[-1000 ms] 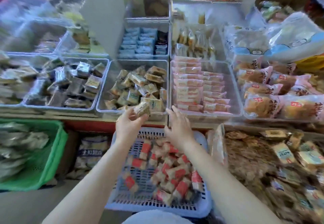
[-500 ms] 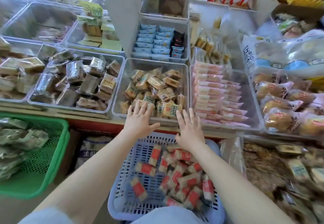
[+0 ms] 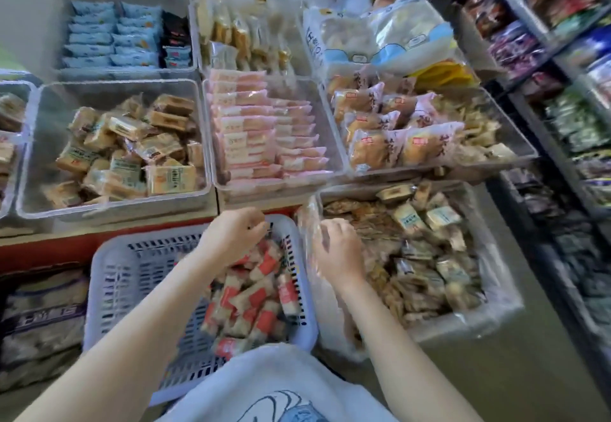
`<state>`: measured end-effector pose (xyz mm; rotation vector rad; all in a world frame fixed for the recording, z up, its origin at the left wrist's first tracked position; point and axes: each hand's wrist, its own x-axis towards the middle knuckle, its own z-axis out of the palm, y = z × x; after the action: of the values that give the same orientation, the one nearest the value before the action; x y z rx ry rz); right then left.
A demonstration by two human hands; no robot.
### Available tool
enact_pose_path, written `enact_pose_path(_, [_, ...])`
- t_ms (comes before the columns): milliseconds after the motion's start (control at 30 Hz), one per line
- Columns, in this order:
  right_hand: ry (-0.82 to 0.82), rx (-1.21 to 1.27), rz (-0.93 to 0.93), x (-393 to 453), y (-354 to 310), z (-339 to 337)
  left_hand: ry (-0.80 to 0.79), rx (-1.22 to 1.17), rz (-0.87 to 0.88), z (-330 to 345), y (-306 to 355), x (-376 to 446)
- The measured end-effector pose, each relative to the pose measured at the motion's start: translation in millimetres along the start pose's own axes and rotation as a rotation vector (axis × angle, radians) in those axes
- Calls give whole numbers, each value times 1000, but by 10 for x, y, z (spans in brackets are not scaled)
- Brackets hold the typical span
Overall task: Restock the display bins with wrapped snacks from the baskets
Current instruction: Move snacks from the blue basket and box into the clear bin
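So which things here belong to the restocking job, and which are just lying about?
In the job:
left hand, over the lavender slotted plastic basket
red-and-white wrapped snacks in it
right hand, at the plastic-lined box of tan snack packets
clear display bins

Lying about:
shelves of bagged goods
big white-and-blue bags

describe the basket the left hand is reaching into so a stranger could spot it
Start at the long red-edged counter carrying the clear display bins. Just below its front edge sits a pale lavender slotted basket. Unlike the plastic-lined box beside it, it holds red-and-white wrapped snacks.
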<state>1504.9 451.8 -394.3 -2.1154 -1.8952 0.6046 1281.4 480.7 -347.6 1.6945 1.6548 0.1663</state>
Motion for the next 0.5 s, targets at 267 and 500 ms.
enact_pose_path(267, [-388,-237,494,-183,2070,-622,-266,-63,31,1072,1171,182])
enact_pose_path(500, [-274,-269,363,-177,2490,-503,-266,-88,-58,1506,1683,251])
